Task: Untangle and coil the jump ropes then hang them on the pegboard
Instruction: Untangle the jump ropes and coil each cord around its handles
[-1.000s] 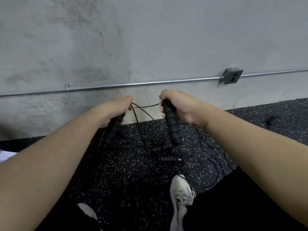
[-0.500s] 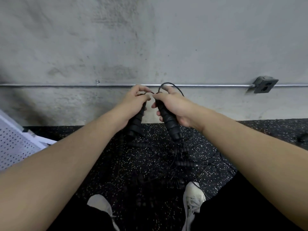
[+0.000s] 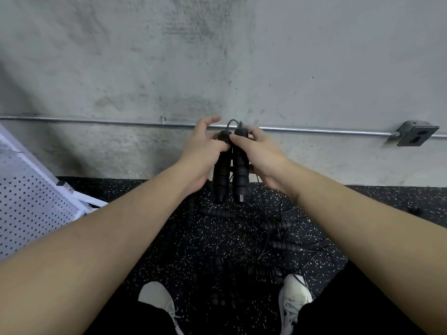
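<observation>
Step in hand, judged from the frame: pairing the two handles of one rope before coiling. At frame centre the left hand (image 3: 202, 151) pinches the top of the left handle (image 3: 221, 170) between thumb and lower fingers, its index finger raised and spread clear. The right hand (image 3: 260, 153) wraps thumb and fingers round the right handle (image 3: 240, 169). The handles hang upright, side by side, nearly touching; the cord (image 3: 233, 122) loops above their tops. Done well, one hand should take both handles level, freeing the other to draw the cord out in even loops without dragging neighbours along.

Lower centre: the remaining ropes (image 3: 273, 238) lie tangled on the speckled black floor (image 3: 150, 240), between two white shoes; their number cannot be told apart. Left edge: a white pegboard (image 3: 31, 209), apparently leaning. Behind, a concrete wall (image 3: 217, 56) carries a conduit (image 3: 96, 121) to an outlet box (image 3: 414, 136) at right.
</observation>
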`<state>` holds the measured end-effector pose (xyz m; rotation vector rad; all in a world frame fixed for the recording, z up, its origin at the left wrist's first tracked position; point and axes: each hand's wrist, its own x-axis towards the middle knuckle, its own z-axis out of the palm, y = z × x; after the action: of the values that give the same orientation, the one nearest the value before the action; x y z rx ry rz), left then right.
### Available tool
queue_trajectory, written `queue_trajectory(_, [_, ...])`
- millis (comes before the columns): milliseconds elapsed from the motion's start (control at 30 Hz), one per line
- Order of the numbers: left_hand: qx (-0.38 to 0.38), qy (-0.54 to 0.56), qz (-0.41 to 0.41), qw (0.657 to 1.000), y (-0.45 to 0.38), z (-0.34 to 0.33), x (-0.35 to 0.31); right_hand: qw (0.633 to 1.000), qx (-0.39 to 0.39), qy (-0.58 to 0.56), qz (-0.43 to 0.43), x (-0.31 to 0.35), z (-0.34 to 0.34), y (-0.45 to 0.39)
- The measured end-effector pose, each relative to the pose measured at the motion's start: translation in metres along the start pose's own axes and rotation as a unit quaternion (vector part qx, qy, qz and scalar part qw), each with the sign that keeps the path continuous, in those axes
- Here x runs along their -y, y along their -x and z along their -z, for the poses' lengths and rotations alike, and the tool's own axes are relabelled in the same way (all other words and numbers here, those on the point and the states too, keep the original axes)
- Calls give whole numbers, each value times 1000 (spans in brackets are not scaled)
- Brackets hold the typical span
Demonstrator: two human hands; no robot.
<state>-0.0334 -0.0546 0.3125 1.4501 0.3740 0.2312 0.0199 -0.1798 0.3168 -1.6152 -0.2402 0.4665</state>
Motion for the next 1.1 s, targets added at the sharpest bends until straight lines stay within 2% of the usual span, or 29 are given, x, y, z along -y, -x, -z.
queue_trajectory(233, [30, -27, -22, 999, -2, 4, 4, 994, 35, -93, -32, -1, -3, -9])
queue_trajectory(400, [23, -54, -40, 997, -4, 1, 3, 991, 61, -107, -44, 1, 1, -13])
queue_trajectory(600, [32, -36, -52, 997, -10, -8, 4, 981, 39, -186, -46, 3, 7, -18])
queue_trajectory(667, [34, 5, -29, 999, -13, -11, 0, 973, 30, -226, -38, 4, 11, -20])
queue_trajectory(767, [56, 43, 54, 996, -9, -13, -9, 962, 34, -268, -29, 9, 20, -23])
queue_trajectory(900, [212, 51, 167, 961, 4, -11, -11, 948, 25, -318, -1, 9, 29, -25])
queue_trajectory(967, [241, 58, 185, 951, 7, -12, -10, 953, 10, -304, -14, 6, 29, -26])
queue_trajectory(1100, [232, 24, 192, 953, 4, -13, -11, 978, -49, -199, -48, 0, 31, -29])
